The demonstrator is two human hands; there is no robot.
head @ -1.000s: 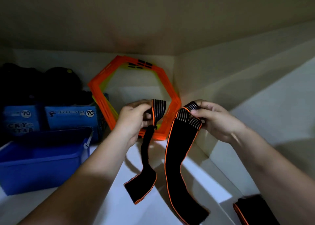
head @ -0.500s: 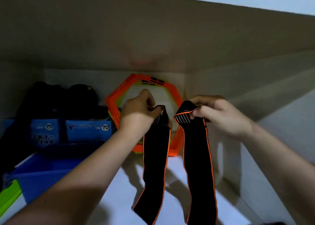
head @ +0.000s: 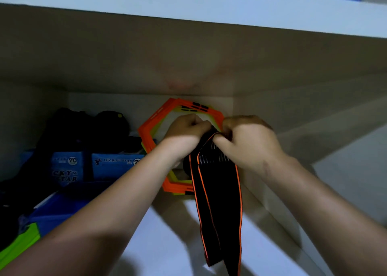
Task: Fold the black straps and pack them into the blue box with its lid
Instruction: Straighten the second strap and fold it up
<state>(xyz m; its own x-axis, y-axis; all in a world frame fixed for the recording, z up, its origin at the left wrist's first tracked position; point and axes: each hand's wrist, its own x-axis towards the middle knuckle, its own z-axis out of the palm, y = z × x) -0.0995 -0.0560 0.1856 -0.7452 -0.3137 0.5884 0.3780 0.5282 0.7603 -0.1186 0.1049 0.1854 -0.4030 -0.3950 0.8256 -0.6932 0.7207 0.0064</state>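
Note:
A black strap with orange edging point(head: 217, 202) hangs doubled in front of me, its two halves lying one over the other. My left hand point(head: 186, 133) and my right hand point(head: 249, 141) pinch its two top ends together, knuckles nearly touching. The loose fold dangles down toward the white shelf point(head: 167, 244) at the bottom of the view. The blue box point(head: 56, 213) sits low at the left, partly behind my left forearm; its inside is dark and I see no lid.
An orange and yellow hexagonal frame point(head: 152, 127) leans on the back wall behind my hands. Blue printed cartons point(head: 113, 164) and dark bags point(head: 88, 127) fill the back left. A green item point(head: 18, 244) lies at the left edge. A shelf board runs overhead.
My hands came together, bringing the two strap ends from apart to overlapping. The view tilted upward, showing the upper shelf edge.

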